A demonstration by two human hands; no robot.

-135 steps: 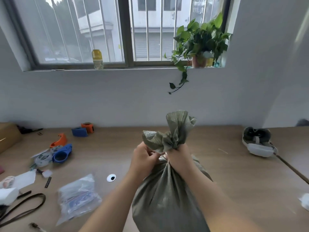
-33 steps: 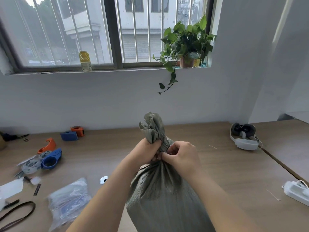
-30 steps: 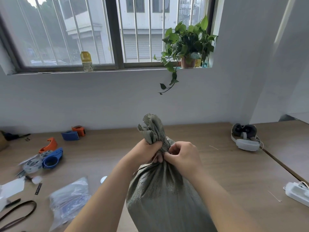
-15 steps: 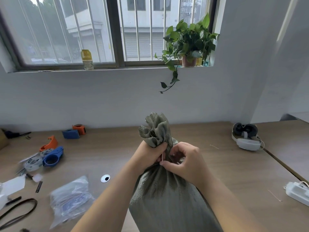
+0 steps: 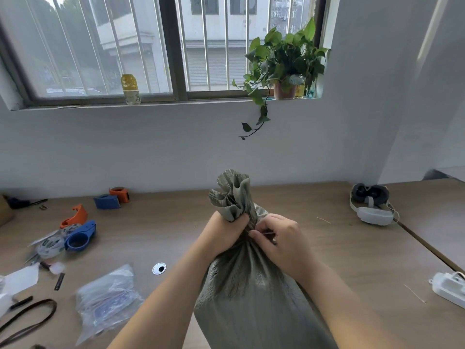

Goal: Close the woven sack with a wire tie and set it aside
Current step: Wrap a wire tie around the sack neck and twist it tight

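A grey-green woven sack [image 5: 251,293] stands upright on the wooden table [image 5: 352,253] in front of me, its top gathered into a bunched neck. My left hand [image 5: 224,230] is clenched around that neck from the left. My right hand [image 5: 281,238] sits against the neck's right side, thumb and fingertips pinching a thin wire tie [image 5: 266,233] whose short end shows between the fingers. How far the wire goes around the neck is hidden by my hands.
Left of the sack lie a clear plastic bag [image 5: 105,301], blue and orange tape dispensers [image 5: 78,233], a black strap [image 5: 27,321] and paper scraps. A headset [image 5: 372,207] rests at the far right, a white adapter [image 5: 450,288] at the right edge. A potted plant [image 5: 284,61] stands on the windowsill.
My right hand has opened from a fist against the neck into a pinch on the wire tie, shifting slightly right. The left hand keeps its grip on the neck. The sack's bunched top has stayed upright.
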